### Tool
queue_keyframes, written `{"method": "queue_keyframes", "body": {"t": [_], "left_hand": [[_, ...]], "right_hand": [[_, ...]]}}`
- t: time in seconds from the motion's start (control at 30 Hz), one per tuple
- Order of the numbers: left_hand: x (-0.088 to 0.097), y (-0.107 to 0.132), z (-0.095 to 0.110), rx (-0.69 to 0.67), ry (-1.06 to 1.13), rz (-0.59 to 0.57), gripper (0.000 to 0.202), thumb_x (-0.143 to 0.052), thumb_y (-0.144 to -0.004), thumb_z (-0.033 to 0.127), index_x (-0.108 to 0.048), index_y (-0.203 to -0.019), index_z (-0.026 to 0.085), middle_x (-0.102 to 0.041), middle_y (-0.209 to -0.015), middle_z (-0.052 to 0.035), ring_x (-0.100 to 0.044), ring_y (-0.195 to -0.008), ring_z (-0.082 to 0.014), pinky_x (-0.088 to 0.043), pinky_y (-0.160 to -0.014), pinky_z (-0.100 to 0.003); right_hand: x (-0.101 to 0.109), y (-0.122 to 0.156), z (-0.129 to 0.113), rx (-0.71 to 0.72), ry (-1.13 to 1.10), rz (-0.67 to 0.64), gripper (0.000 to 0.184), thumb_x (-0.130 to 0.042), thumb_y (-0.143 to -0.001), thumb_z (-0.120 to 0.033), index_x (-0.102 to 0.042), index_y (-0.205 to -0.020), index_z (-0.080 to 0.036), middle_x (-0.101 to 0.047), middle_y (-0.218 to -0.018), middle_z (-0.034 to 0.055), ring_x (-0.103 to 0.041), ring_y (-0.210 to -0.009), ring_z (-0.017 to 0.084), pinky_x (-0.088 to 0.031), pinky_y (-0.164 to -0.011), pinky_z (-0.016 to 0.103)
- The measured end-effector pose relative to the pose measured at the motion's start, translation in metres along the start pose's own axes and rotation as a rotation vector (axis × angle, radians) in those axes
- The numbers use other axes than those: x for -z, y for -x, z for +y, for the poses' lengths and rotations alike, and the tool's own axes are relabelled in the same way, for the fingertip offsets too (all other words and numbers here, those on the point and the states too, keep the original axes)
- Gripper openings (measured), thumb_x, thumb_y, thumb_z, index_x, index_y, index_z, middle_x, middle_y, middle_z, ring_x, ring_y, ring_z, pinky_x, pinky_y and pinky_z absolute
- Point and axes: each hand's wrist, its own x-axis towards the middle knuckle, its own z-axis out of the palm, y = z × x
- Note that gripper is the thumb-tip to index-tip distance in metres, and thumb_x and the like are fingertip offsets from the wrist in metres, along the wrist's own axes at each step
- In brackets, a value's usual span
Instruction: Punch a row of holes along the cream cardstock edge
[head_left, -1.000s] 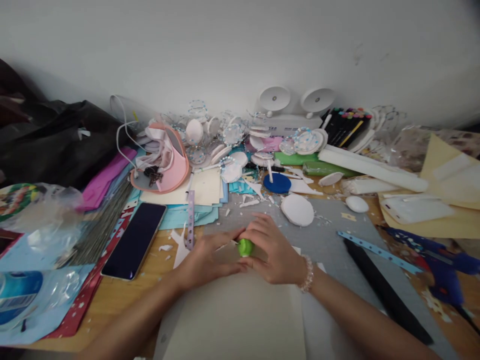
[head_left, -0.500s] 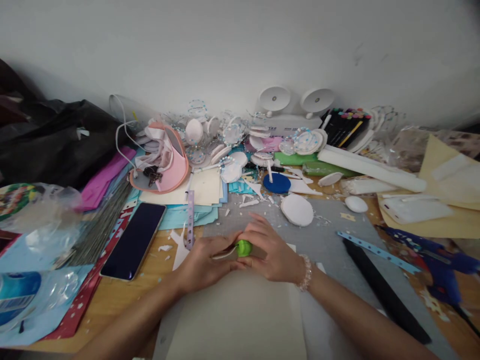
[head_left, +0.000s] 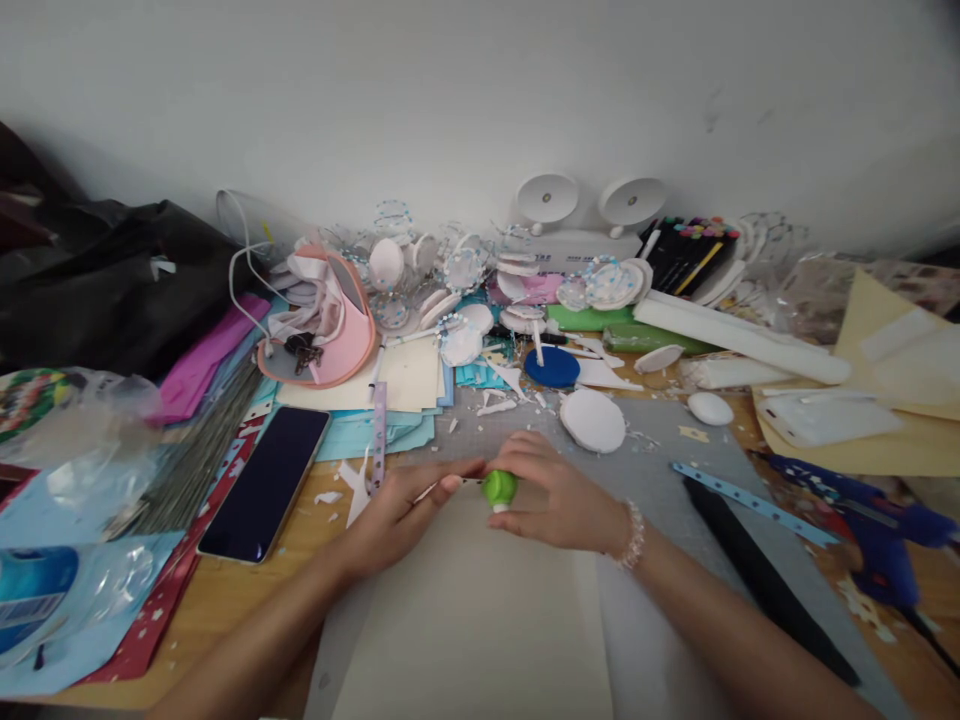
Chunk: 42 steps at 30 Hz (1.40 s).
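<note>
My right hand (head_left: 555, 492) is closed around a small bright-green round thing (head_left: 499, 487) with a white part beneath it, over a large cream sheet of paper (head_left: 480, 620). To its left, my left hand (head_left: 405, 515) pinches thumb against fingers, its fingertips close to the green thing. A thin dark line runs between the left fingertips and the green thing. What the left fingers hold is mostly hidden. Beyond the hands lies a white disc (head_left: 592, 420) on the grey cutting mat (head_left: 652, 430).
On the left lie a phone (head_left: 266, 485), a pink visor (head_left: 349, 335) and a lilac strip (head_left: 379, 430). Beaded white discs (head_left: 461, 340) crowd the back. A blue strip (head_left: 754, 502), a black bar (head_left: 765, 580) and a blue glue gun (head_left: 862, 515) are at the right.
The right hand has shifted slightly right with the green thing. The left fingers have closed flatter together, and the gap between the left fingertips and the green thing is wider.
</note>
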Motion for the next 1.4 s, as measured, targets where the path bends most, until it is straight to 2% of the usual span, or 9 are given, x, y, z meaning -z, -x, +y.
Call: {"method": "queue_keyframes", "body": {"t": [0.17, 0.3, 0.37, 0.43, 0.53, 0.63, 0.83, 1.2, 1.4], "left_hand": [[0.001, -0.001, 0.001, 0.028, -0.025, -0.013, 0.034, -0.037, -0.095, 0.029, -0.059, -0.119, 0.021, -0.064, -0.118, -0.0043, -0.059, -0.108, -0.0178, -0.044, -0.095, -0.03], [0.004, -0.003, 0.008, -0.017, -0.124, 0.0, 0.031, -0.036, -0.095, 0.027, -0.06, -0.114, 0.021, -0.067, -0.11, -0.0035, -0.061, -0.101, -0.0156, -0.045, -0.088, -0.027], [0.006, -0.006, 0.018, -0.062, -0.291, 0.024, 0.028, -0.041, -0.092, 0.03, -0.06, -0.108, 0.019, -0.067, -0.104, -0.0052, -0.06, -0.097, -0.0173, -0.045, -0.084, -0.029], [0.007, -0.011, 0.031, -0.103, -0.583, 0.014, 0.031, -0.05, -0.085, 0.041, -0.062, -0.1, 0.017, -0.066, -0.098, -0.0077, -0.058, -0.094, -0.023, -0.043, -0.083, -0.037], [0.005, -0.02, 0.047, -0.153, -0.941, -0.104, 0.041, -0.057, -0.076, 0.054, -0.063, -0.084, 0.015, -0.065, -0.083, -0.0085, -0.057, -0.086, -0.0274, -0.04, -0.078, -0.042], [-0.001, -0.031, 0.053, -0.187, -1.07, -0.203, 0.039, -0.059, -0.074, 0.052, -0.063, -0.076, 0.013, -0.065, -0.077, -0.0076, -0.058, -0.079, -0.0253, -0.039, -0.074, -0.04], [-0.008, -0.045, 0.049, -0.214, -1.112, -0.262, 0.034, -0.062, -0.067, 0.046, -0.062, -0.069, 0.013, -0.065, -0.071, -0.0087, -0.059, -0.073, -0.0242, -0.036, -0.074, -0.039], [-0.003, -0.052, 0.046, -0.179, -0.996, -0.326, 0.031, -0.061, -0.063, 0.046, -0.059, -0.057, 0.016, -0.064, -0.06, -0.005, -0.06, -0.064, -0.0213, -0.036, -0.076, -0.037], [0.008, -0.055, 0.041, -0.156, -0.937, -0.347, 0.041, -0.064, -0.065, 0.057, -0.061, -0.068, 0.016, -0.066, -0.069, -0.0041, -0.06, -0.07, -0.0207, -0.036, -0.075, -0.035]], "right_hand": [[-0.003, -0.002, -0.001, 0.008, 0.062, 0.029, 0.025, -0.067, -0.075, -0.036, -0.056, -0.09, -0.018, -0.059, -0.081, 0.005, -0.051, -0.083, 0.021, -0.037, -0.084, 0.04], [-0.005, -0.003, 0.0, 0.02, 0.108, 0.03, 0.023, -0.067, -0.075, -0.035, -0.056, -0.087, -0.018, -0.058, -0.078, 0.004, -0.051, -0.08, 0.021, -0.034, -0.089, 0.043], [-0.007, -0.003, 0.001, 0.01, 0.144, 0.03, 0.023, -0.066, -0.076, -0.035, -0.056, -0.087, -0.018, -0.058, -0.079, 0.0045, -0.051, -0.082, 0.021, -0.034, -0.089, 0.044], [-0.008, -0.003, 0.001, 0.003, 0.173, 0.03, 0.023, -0.064, -0.077, -0.036, -0.057, -0.089, -0.018, -0.057, -0.079, 0.0049, -0.05, -0.083, 0.022, -0.035, -0.087, 0.044], [-0.01, -0.003, -0.002, 0.0, 0.197, 0.04, 0.023, -0.063, -0.078, -0.037, -0.055, -0.087, -0.017, -0.056, -0.078, 0.0048, -0.048, -0.082, 0.022, -0.037, -0.082, 0.041], [-0.011, -0.002, -0.005, 0.012, 0.23, 0.048, 0.024, -0.062, -0.078, -0.038, -0.054, -0.082, -0.016, -0.054, -0.077, 0.005, -0.047, -0.081, 0.022, -0.037, -0.081, 0.041], [-0.012, 0.001, 0.0, 0.031, 0.273, 0.052, 0.02, -0.064, -0.076, -0.034, -0.053, -0.074, -0.018, -0.055, -0.075, 0.004, -0.047, -0.078, 0.021, -0.036, -0.085, 0.042], [-0.015, 0.003, -0.001, 0.034, 0.246, 0.092, 0.014, -0.068, -0.072, -0.027, -0.057, -0.078, -0.02, -0.057, -0.075, 0.0013, -0.053, -0.078, 0.02, -0.029, -0.1, 0.046], [-0.011, 0.001, 0.002, 0.004, 0.182, 0.111, 0.019, -0.068, -0.074, -0.029, -0.057, -0.086, -0.02, -0.059, -0.081, 0.0023, -0.056, -0.084, 0.02, -0.028, -0.102, 0.047]]}}
